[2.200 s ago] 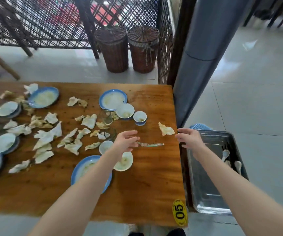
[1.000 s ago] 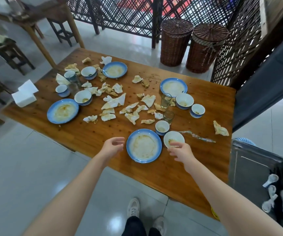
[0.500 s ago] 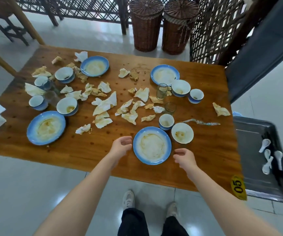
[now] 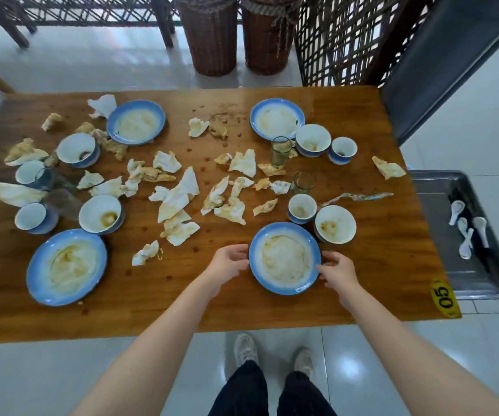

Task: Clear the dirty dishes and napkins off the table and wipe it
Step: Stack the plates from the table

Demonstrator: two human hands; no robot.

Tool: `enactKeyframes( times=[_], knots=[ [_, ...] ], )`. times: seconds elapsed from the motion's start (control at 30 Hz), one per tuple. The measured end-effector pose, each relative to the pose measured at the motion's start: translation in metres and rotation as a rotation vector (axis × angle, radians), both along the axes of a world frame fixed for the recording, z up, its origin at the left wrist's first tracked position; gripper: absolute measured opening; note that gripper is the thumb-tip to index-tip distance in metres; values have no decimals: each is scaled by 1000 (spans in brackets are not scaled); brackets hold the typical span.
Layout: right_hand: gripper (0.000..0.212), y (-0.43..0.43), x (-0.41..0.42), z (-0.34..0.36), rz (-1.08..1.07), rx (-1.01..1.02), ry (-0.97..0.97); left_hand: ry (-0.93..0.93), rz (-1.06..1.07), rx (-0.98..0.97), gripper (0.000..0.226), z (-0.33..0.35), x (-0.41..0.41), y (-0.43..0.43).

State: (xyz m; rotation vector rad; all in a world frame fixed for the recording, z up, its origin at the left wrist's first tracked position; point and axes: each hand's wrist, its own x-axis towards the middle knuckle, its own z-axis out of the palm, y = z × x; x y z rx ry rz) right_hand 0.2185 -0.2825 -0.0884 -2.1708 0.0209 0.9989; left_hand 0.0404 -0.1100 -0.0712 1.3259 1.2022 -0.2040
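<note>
Fingers point(image 4: 237, 250) half-curled at both sides of round blue-rimmed plate point(image 4: 284, 259): L hand point(image 4: 227, 265), R hand point(image 4: 338, 271).
Tips meet glossy rim; firm grip or not, can't tell. Plate lies flat nr front edge of wooden table point(image 4: 257, 307), sauce-smeared. Beyond: crumpled stained napkins point(image 4: 179, 196), white bowl point(image 4: 335, 225), small cup point(image 4: 301, 208); metal tray point(image 4: 440, 241) off to R.

left hand point(image 4: 227, 265) | right hand point(image 4: 336, 273) | both grip plate point(image 4: 284, 259) rim (blue-edged, smeared) | table point(image 4: 377, 265)
</note>
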Motion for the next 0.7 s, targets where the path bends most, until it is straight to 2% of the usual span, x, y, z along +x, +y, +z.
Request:
enactKeyframes(
  times=[0.23,0.37,0.7],
  knots=[
    [37,-2,-6,-3,-27,12,2,15,28,-20,63,0,5,-11],
    [35,-2,-12,4,-25,51,22,-3,158,19,59,10,-3,-22],
    [38,74,-74,43,263,173,108,0,438,59,57,57,-103,4]
  ],
)
